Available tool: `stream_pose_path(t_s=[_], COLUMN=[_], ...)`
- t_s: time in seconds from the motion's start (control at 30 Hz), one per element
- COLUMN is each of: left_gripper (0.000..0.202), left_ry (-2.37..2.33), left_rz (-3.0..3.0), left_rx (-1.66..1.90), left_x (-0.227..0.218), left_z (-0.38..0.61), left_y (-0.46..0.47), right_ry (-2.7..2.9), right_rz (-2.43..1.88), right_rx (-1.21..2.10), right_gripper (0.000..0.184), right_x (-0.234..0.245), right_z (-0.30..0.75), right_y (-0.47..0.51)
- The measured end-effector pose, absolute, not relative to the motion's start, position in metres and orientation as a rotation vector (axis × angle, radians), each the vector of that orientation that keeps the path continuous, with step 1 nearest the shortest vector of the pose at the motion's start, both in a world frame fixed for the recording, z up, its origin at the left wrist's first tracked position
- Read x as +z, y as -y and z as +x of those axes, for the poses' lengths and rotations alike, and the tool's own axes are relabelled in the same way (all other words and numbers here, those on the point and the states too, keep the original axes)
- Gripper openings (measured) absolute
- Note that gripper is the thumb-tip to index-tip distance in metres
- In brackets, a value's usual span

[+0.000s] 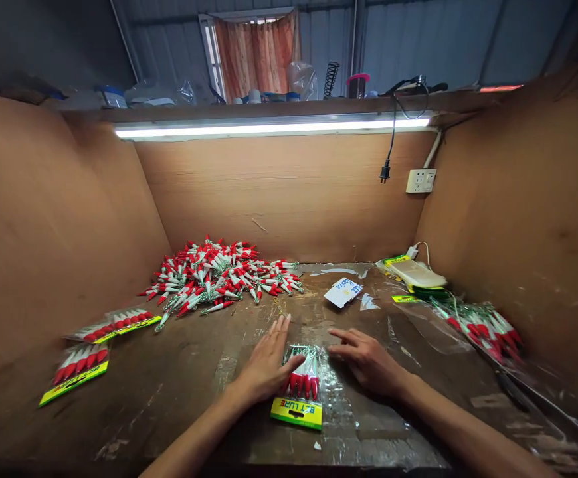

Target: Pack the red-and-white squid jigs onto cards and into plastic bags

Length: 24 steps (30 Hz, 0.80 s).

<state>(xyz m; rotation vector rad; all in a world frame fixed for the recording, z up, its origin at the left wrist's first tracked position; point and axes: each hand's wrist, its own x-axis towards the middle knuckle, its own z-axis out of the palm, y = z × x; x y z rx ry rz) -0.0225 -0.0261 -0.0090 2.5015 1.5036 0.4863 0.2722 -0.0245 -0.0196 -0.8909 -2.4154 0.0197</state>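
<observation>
A clear bag of red-and-white fishing lures (pixel 303 386) lies on the table in front of me, its yellow and green header toward me. My left hand (pixel 269 362) rests along the bag's left side, fingers stretched out and the thumb reaching over the lures. To the right of the bag, my right hand (pixel 361 358) hovers or rests just apart from it. Its index finger points left and the other fingers are partly bent, with nothing visible in them.
A big heap of loose lures (pixel 219 272) lies at the back left. Filled lure packs (pixel 80 365) lie at the left. At the right are empty bags (pixel 413 272) and more lures (pixel 488 328). A white card (pixel 343 292) lies near the middle. A plug (pixel 385 171) dangles above.
</observation>
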Motion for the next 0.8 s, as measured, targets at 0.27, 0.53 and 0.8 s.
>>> stream_pose_path(t_s=[0.27,0.53,0.8], left_gripper=[0.094,0.076,0.069], left_ry=[-1.783,-2.451,-2.409], left_rz=[2.330,2.339,2.553], left_rx=[0.634,0.824,0.825], left_x=[-0.015,0.086,0.098], left_z=[0.050,-0.156,-0.207], left_y=[0.069,0.029,-0.024], right_ry=[2.191,2.168,2.060], right_rz=[-0.905,-0.892,-1.068], right_rx=[0.237,0.305,0.104], right_gripper=[0.041,0.040,0.032], right_x=[-0.023,-0.016,-0.022], right_z=[0.282,0.283,0.304], right_y=[0.028,0.036,-0.008])
